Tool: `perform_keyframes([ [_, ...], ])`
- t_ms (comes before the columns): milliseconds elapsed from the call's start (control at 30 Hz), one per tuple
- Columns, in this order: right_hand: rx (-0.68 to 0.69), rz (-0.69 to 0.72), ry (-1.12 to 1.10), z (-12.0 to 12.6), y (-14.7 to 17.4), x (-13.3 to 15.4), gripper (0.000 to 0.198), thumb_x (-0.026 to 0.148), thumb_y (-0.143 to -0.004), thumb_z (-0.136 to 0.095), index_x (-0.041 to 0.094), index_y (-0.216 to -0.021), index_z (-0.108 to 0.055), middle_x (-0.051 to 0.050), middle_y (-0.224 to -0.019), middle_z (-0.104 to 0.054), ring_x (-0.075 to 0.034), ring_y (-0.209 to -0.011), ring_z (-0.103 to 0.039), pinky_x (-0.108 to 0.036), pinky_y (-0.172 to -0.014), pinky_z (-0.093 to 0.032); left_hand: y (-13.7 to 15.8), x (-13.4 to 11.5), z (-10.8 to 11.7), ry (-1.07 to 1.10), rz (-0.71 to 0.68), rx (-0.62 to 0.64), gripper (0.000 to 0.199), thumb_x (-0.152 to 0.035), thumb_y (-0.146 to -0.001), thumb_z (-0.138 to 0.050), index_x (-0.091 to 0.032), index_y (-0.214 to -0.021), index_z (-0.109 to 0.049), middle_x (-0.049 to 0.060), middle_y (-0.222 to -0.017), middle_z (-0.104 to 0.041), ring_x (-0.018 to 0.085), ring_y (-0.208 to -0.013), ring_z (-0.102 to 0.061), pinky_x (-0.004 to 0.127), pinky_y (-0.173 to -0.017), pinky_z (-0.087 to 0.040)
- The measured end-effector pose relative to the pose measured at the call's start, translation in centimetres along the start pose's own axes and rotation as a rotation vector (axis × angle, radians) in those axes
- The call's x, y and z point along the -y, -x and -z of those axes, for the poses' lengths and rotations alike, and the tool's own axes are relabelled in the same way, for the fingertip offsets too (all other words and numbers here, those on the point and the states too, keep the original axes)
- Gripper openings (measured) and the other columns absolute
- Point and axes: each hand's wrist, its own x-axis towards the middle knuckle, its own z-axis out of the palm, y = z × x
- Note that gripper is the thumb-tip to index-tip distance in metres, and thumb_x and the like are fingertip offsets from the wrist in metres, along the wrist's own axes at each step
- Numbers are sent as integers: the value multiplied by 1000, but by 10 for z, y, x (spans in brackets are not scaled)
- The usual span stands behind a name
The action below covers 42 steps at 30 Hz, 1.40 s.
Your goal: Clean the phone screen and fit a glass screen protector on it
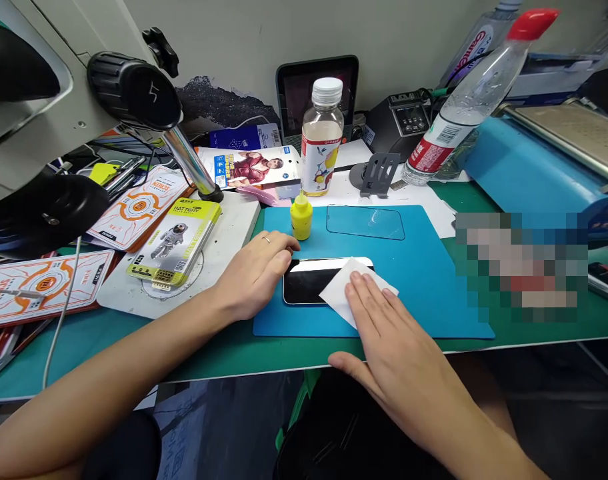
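A smartphone [308, 285] with a dark, glossy screen lies face up on a blue mat [424, 287]. My left hand [257, 273] rests open at the phone's left end, its thumb by the corner, a ring on one finger. Flat on the right part of the screen is a white wipe [340, 293], partly under the outstretched fingers of my right hand [389, 333]; that thumb stands apart from it. Just behind the phone stands a small yellow bottle [301, 219] with a nozzle. A clear screen protector [365, 223] with a black outline lies behind it on the mat.
A microscope stand [134, 93] looms at the left above boxed packages [177, 240]. Behind the mat are a drink bottle [323, 147], a black phone stand [379, 175] and a red-capped bottle [464, 107]. A blue machine [534, 173] sits at right, near a blurred patch.
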Motion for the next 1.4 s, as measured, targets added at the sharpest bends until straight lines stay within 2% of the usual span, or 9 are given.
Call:
perform_keyframes([
  [167,-11,-4,-31,0,18,-4,87,63,-103,-39,-2,-161,-32,-31,-162,-42,-39,-150,-45,-58,-115,-47,0,-1,0,-3,-3,9,43,-33,-105,-22,-19,-113,-62,8,-111,-68,25,-104,-59,43,-94,-47],
  [367,80,-83,-172,-4,-3,-26,85,61,-104,-41,3,-164,-26,-26,-168,-34,-35,-157,-32,-57,-121,-41,1,-3,0,-17,-15,9,44,-34,-105,-23,-19,-112,-63,8,-110,-68,25,-104,-60,43,-94,-48],
  [500,108,-136,-211,-3,7,-24,87,61,-103,-45,6,-166,-21,-23,-171,-29,-34,-159,-28,-57,-121,-42,0,-2,-1,-29,-14,4,45,-36,-105,-22,-20,-112,-63,7,-109,-69,25,-102,-61,43,-92,-49],
  [667,69,-129,-144,2,28,-15,86,63,-103,-43,2,-162,-32,-25,-168,-35,-36,-155,-36,-56,-118,-46,0,-6,-2,-40,-10,51,40,-38,-106,-27,-21,-112,-62,7,-112,-68,26,-108,-61,43,-95,-48],
  [933,104,-168,-123,4,-20,-32,84,65,-105,-29,-2,-152,-49,-25,-163,-41,-37,-151,-43,-56,-116,-49,-1,-8,-3,-47,11,96,31,-37,-105,-37,-21,-116,-61,7,-115,-69,26,-111,-62,44,-95,-50],
  [1200,-17,-92,6,12,8,-15,76,59,-107,-32,-2,-145,-57,-27,-155,-53,-37,-140,-57,-52,-108,-56,-2,-5,-2,-22,-10,98,30,-31,-105,-35,-21,-116,-61,7,-116,-70,25,-113,-62,43,-98,-50],
  [1400,-1,-61,40,9,-14,-20,77,57,-108,-30,-4,-144,-57,-27,-153,-55,-40,-142,-55,-54,-108,-56,-2,-6,-2,-15,-3,106,31,-32,-105,-35,-20,-118,-60,7,-115,-69,25,-112,-62,43,-98,-48],
])
